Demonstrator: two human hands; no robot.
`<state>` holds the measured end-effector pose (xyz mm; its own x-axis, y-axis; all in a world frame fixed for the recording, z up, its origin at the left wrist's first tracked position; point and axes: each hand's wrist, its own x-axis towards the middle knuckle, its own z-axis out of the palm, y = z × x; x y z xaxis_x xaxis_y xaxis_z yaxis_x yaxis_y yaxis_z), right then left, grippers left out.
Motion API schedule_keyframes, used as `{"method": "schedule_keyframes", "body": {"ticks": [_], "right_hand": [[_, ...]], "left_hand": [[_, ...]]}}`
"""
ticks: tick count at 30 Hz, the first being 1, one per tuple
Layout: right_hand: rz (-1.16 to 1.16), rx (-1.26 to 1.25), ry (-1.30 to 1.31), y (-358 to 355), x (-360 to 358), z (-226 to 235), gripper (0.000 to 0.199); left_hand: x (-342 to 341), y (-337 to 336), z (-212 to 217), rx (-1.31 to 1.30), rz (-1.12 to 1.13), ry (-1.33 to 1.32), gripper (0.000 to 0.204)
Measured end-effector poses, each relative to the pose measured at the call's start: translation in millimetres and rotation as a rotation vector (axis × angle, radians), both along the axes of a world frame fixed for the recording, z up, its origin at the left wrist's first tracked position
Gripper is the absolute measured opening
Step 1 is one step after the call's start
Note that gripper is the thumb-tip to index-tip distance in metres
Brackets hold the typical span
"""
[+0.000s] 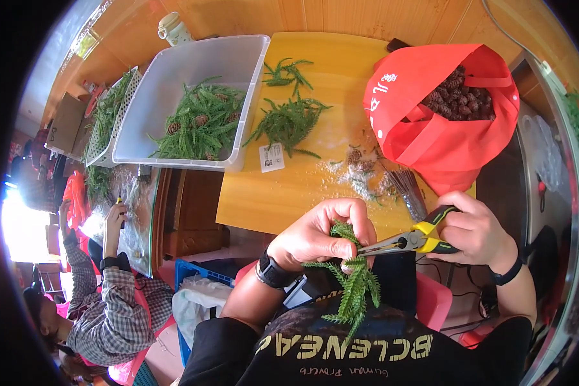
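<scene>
An artificial green pine sprig (355, 294) is pinched in the closed fingers of my left hand (321, 235), its needled branches hanging down in front of my shirt. My right hand (479, 233) is wrapped round the yellow and black handles of long-nose pliers (413, 240). The jaws point left and reach the sprig's stem beside my left thumb. Whether they grip a wire there is too small to tell. Beyond my hands, on the yellow table (257, 206), lie a bundle of thin dark wires (405, 193) and a loose pine cone (354, 156).
A clear plastic bin (132, 119) holds sprigs with pine cones; more sprigs (288, 125) lie beside it near a white label (271, 157). At the right stands a red bag (399, 122) of pine cones (460, 96). A co-worker in a checked shirt (112, 315) works at the left.
</scene>
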<state>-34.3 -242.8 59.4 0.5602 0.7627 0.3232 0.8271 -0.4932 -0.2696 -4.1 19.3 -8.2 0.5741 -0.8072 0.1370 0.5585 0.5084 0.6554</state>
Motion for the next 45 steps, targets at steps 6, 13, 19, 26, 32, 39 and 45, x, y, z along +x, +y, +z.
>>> {"method": "schedule_keyframes", "body": {"ticks": [6, 13, 19, 26, 32, 39, 45], "right_hand": [[0.018, -0.043, 0.095, -7.3, -3.4, 1.6, 0.036], [-0.101, 0.037, 0.149, -2.5, -12.0, -1.4, 0.034], [-0.217, -0.001, 0.130, 1.5, -27.8, 0.6, 0.035], [-0.300, 0.002, 0.044, 6.8, -34.8, -0.2, 0.033], [-0.332, -0.020, 0.021, 11.0, -38.7, -2.0, 0.032], [-0.401, -0.070, -0.017, 18.4, -45.1, -8.1, 0.029], [-0.382, -0.017, 0.152, 16.5, -42.9, -5.2, 0.031]], "left_hand": [[2.0, 0.1, -5.3, 0.000, 0.004, -0.003, 0.026], [4.4, 2.4, -6.1, 0.083, 0.428, -0.445, 0.018], [4.3, 4.6, -1.0, 0.214, 0.669, -0.762, 0.018], [1.6, 2.4, 9.3, 0.365, 0.899, -1.079, 0.024], [-3.2, -0.3, 13.8, 0.447, 0.994, -1.190, 0.031], [-4.8, -3.8, 12.6, 0.558, 1.116, -1.332, 0.026], [-6.1, -4.6, 8.3, 0.607, 1.025, -1.081, 0.025]]}}
